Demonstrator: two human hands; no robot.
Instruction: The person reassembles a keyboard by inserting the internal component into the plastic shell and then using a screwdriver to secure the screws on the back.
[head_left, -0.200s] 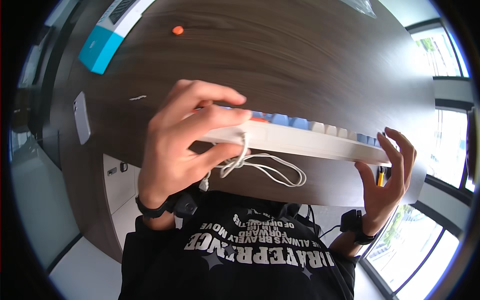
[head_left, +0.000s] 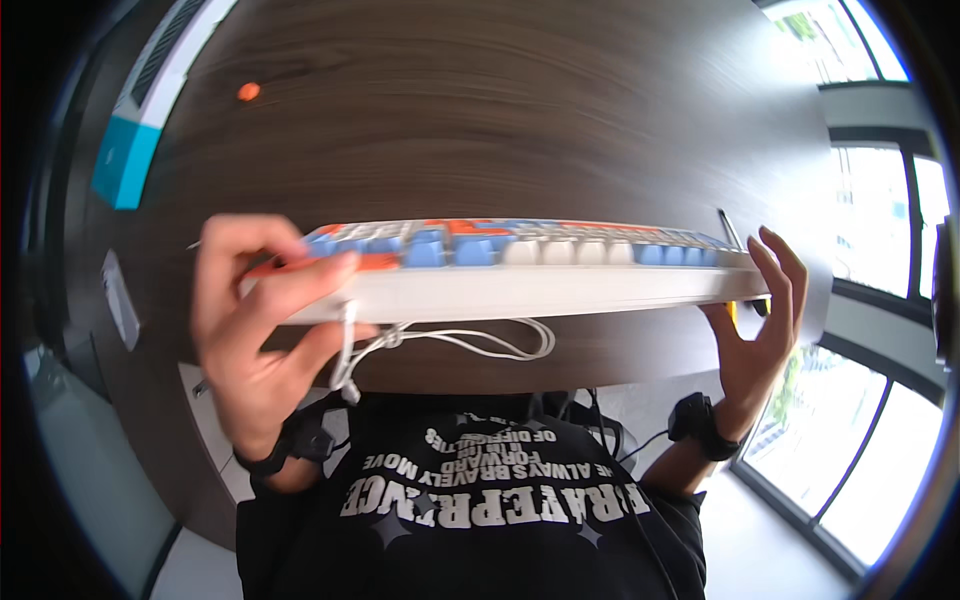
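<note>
Holding a keyboard up by both ends over the near part of a dark wood table, so its white front side faces the wearer and the blue, cream and orange keys show at a really shallow angle. Left hand has the left end pinched, fingers curled over the top and thumb tucked low at the front. It's kinda blurry there, so can't tell how hard it's squeezing. Right hand is wrapped around the other end, thumb down at the bottom edge and fingers up past the corner, spread a bit wider than the left.

A looped white cable dangles below the board near the left thumb, one strand running up across the front side. Something yellow pokes out just below the right end, too covered to tell what it is.

Farther back on the left there's a teal and white box with a little orange piece near it, plus a pale, phone-like slab close to the table's left edge.
</note>
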